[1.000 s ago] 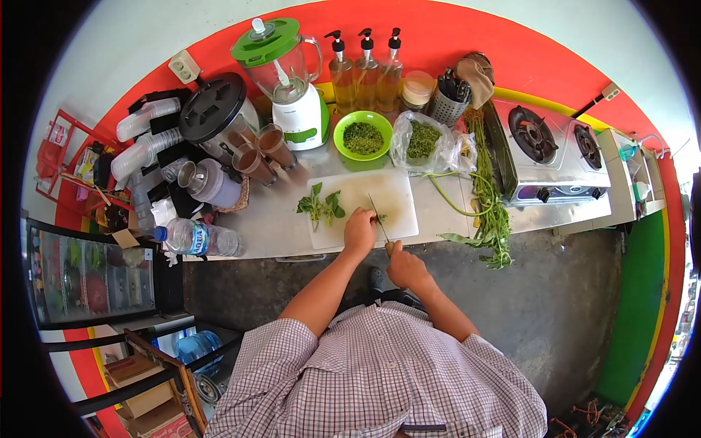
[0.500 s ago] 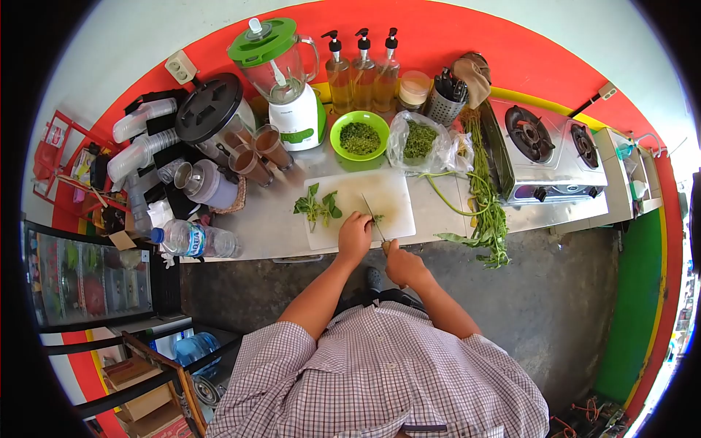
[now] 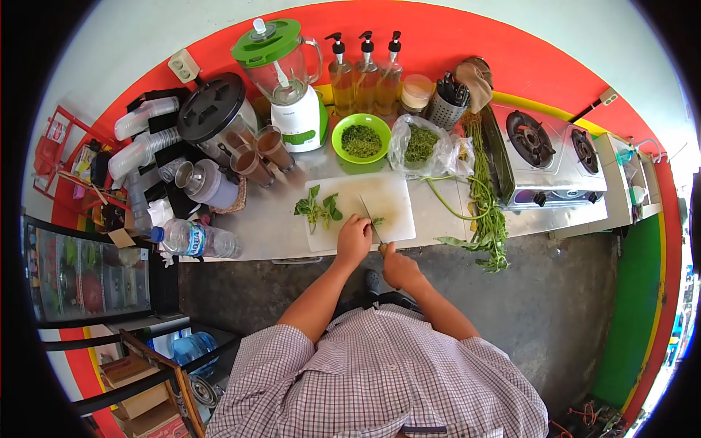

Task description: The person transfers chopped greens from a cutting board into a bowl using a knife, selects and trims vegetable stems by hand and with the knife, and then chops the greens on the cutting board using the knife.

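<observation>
My right hand (image 3: 400,268) grips the handle of a kitchen knife (image 3: 369,216), its blade slanting up and left over the white cutting board (image 3: 398,191). Beside the blade, my left hand (image 3: 354,239) rests on the board with fingers bent and pressed together; whatever they hold is hidden under them. A few chopped green bits (image 3: 377,221) lie just right of the blade. Leafy green sprigs (image 3: 318,209) lie on the board's left part. Behind the board are a green bowl (image 3: 384,155) of chopped greens and a plastic bag (image 3: 442,152) with more of them.
Long leafy stalks (image 3: 491,219) hang over the counter's front edge beside a gas stove (image 3: 558,171). At the back stand a blender (image 3: 296,120), several pump bottles (image 3: 365,77) and a utensil holder (image 3: 445,111). Brown drinks (image 3: 252,166) and a water bottle (image 3: 196,239) are left.
The knife and my right hand have shifted very slightly to the left. My left hand stays by the blade, and the sprigs lie as before.
</observation>
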Demonstrator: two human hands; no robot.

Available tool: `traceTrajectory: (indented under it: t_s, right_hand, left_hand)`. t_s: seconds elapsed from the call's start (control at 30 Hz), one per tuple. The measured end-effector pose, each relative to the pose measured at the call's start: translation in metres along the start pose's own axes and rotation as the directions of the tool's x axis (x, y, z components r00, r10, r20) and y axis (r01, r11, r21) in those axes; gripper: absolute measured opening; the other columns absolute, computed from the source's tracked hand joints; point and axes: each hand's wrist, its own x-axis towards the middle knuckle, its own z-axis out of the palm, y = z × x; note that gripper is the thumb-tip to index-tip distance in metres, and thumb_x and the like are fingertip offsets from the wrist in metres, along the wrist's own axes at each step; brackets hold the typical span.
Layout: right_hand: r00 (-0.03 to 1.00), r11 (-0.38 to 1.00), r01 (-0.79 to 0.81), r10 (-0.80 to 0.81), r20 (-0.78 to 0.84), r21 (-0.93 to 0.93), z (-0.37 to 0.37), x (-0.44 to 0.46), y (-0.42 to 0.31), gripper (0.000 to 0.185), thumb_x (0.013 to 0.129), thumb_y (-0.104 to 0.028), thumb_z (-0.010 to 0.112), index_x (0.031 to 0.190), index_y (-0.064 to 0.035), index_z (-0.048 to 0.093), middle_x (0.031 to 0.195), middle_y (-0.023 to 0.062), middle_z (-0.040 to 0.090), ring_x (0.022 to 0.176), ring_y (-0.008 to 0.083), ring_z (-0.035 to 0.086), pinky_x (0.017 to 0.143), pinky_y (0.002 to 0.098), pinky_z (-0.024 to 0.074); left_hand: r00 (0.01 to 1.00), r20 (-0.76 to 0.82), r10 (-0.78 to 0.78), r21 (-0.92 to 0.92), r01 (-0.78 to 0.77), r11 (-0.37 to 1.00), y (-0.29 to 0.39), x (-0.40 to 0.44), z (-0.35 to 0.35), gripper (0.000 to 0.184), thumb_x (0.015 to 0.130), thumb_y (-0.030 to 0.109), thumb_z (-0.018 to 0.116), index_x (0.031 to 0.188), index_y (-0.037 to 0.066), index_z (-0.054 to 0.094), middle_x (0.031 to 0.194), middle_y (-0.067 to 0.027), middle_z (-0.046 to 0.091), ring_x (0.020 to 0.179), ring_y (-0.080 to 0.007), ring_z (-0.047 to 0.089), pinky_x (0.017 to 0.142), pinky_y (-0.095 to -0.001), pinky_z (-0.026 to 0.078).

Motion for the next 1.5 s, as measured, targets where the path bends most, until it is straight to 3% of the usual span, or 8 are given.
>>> traceTrajectory:
  t_s: [0.13, 0.4, 0.7, 1.0, 1.13, 1.2, 1.37, 1.5]
  right_hand:
    - [0.999, 1.0, -0.004, 0.003, 0.04, 0.014, -0.013, -0.002, -0.004, 0.066, 0.089, -0.012, 0.058, 0.142, 0.0115, 0.027, 0.11, 0.0279, 0.069, 0.103, 0.0425, 0.07, 0.089, 0.0505, 0.0559]
    - [0.999, 0.998, 0.007, -0.009, -0.046, -0.055, -0.001, -0.002, -0.004, 0.064, 0.088, -0.014, 0.062, 0.139, 0.0107, 0.032, 0.103, 0.0242, 0.072, 0.096, 0.0403, 0.072, 0.084, 0.0495, 0.058]
    - [1.0, 0.999, 0.015, -0.015, -0.017, -0.03, -0.01, -0.008, -0.008, 0.063, 0.09, -0.013, 0.058, 0.14, 0.0127, 0.03, 0.103, 0.0245, 0.072, 0.096, 0.0405, 0.073, 0.083, 0.0492, 0.0582]
    - [1.0, 0.999, 0.011, -0.011, -0.001, -0.041, -0.011, -0.007, -0.008, 0.067, 0.09, -0.015, 0.06, 0.142, 0.0122, 0.028, 0.104, 0.0247, 0.072, 0.097, 0.0398, 0.073, 0.085, 0.0478, 0.0579]
    - [1.0, 1.0, 0.009, -0.009, -0.021, 0.003, 0.001, -0.007, -0.01, 0.06, 0.089, -0.014, 0.055, 0.138, 0.0122, 0.031, 0.106, 0.0301, 0.069, 0.098, 0.0463, 0.07, 0.086, 0.0527, 0.0559]
    - [1.0, 1.0, 0.003, -0.003, -0.019, -0.028, -0.008, -0.008, -0.009, 0.06, 0.09, -0.015, 0.057, 0.138, 0.0113, 0.032, 0.106, 0.0282, 0.07, 0.098, 0.0435, 0.071, 0.086, 0.0501, 0.0569]
    - [0.999, 1.0, -0.001, 0.001, 0.04, -0.003, -0.013, -0.022, -0.012, 0.06, 0.091, -0.015, 0.058, 0.139, 0.0104, 0.032, 0.109, 0.0268, 0.071, 0.1, 0.0415, 0.071, 0.087, 0.0478, 0.0574]
    - [1.0, 0.999, -0.029, 0.029, -0.001, 0.028, -0.001, -0.011, -0.007, 0.051, 0.091, -0.015, 0.055, 0.131, 0.0093, 0.036, 0.108, 0.0309, 0.069, 0.102, 0.0445, 0.07, 0.088, 0.0517, 0.0559]
  left_hand:
    - [0.998, -0.065, 0.025, 0.121, -0.017, 0.992, 0.003, -0.001, 0.001, 0.007, 0.084, 0.007, 0.066, 0.089, 0.005, 0.07, 0.092, -0.011, 0.065, 0.088, -0.0342, 0.064, 0.076, -0.0443, 0.053]
    - [0.998, -0.04, -0.05, 0.224, 0.058, 0.973, 0.007, 0.001, -0.01, 0.007, 0.083, 0.008, 0.071, 0.09, 0.006, 0.071, 0.092, -0.0091, 0.065, 0.092, -0.0324, 0.062, 0.078, -0.0434, 0.051]
    - [0.969, -0.104, 0.224, 0.109, -0.212, 0.971, -0.016, -0.017, -0.012, 0.016, 0.086, 0.004, 0.067, 0.1, 0.005, 0.074, 0.093, -0.0094, 0.064, 0.095, -0.0321, 0.06, 0.083, -0.0417, 0.05]
    - [0.996, 0.083, -0.04, 0.069, 0.034, 0.997, -0.012, -0.002, -0.022, 0.014, 0.086, 0.004, 0.066, 0.097, 0.004, 0.074, 0.093, -0.0117, 0.065, 0.096, -0.0324, 0.061, 0.084, -0.0417, 0.05]
    - [0.996, 0.091, -0.004, 0.174, -0.012, 0.985, -0.005, -0.006, -0.024, 0.015, 0.087, 0.007, 0.064, 0.099, 0.007, 0.074, 0.096, -0.0099, 0.065, 0.098, -0.0312, 0.062, 0.084, -0.042, 0.052]
    - [0.994, 0.105, 0.008, 0.214, -0.031, 0.976, -0.001, -0.007, -0.03, 0.017, 0.087, 0.007, 0.064, 0.101, 0.009, 0.074, 0.098, -0.0088, 0.065, 0.101, -0.0298, 0.062, 0.085, -0.0417, 0.053]
    - [0.881, 0.472, 0.019, 0.38, -0.223, 0.898, 0.017, -0.015, -0.08, 0.039, 0.086, 0.007, 0.066, 0.124, 0.014, 0.068, 0.132, -0.0038, 0.054, 0.13, -0.0251, 0.049, 0.098, -0.0402, 0.054]
    - [0.862, 0.506, -0.012, 0.425, -0.238, 0.874, 0.015, -0.022, -0.076, 0.054, 0.084, 0.008, 0.071, 0.137, 0.017, 0.061, 0.143, -0.0039, 0.047, 0.135, -0.0275, 0.043, 0.103, -0.0406, 0.051]
